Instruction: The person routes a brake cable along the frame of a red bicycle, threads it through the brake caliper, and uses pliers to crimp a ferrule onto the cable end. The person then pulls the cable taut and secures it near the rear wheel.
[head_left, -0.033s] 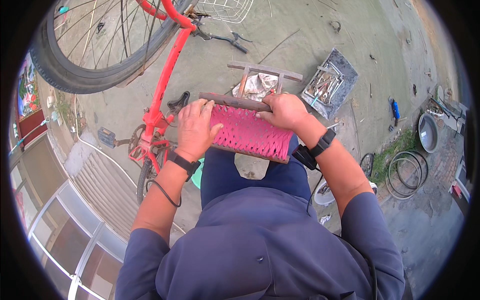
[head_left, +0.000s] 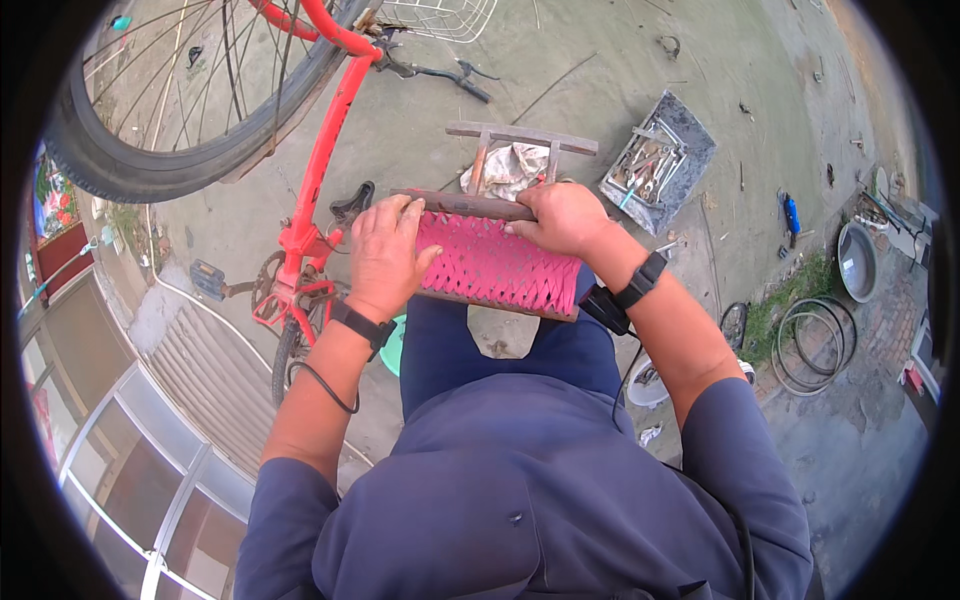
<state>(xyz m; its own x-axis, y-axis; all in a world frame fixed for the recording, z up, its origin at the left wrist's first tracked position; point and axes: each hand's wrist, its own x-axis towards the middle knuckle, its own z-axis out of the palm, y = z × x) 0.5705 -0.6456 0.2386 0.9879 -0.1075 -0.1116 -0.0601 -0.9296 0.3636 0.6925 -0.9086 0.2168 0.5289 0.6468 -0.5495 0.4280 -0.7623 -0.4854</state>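
Observation:
Over my lap is a small folding stool with a pink woven-strap seat [head_left: 500,260] and worn wooden bars. My left hand [head_left: 385,250] lies over the seat's left end, its fingers reaching onto the far bar [head_left: 465,204] and its thumb spread on the straps. At the right, my right hand [head_left: 565,218] is closed round the same bar, with the thumb on the near side. Beyond it, the stool's leg frame with a wooden crossbar [head_left: 522,136] sticks out away from me. The undersides of both hands are hidden.
At the left a red bicycle [head_left: 325,160] stands close by. A crumpled whitish rag [head_left: 512,172] lies past the stool. Right of it is a grey tray [head_left: 690,140] of wrenches. Further right are a blue-handled tool [head_left: 791,215], a metal basin [head_left: 857,262] and coiled tyres [head_left: 815,345].
The whole view has shifted very slightly. Both hands keep the same hold on the stool.

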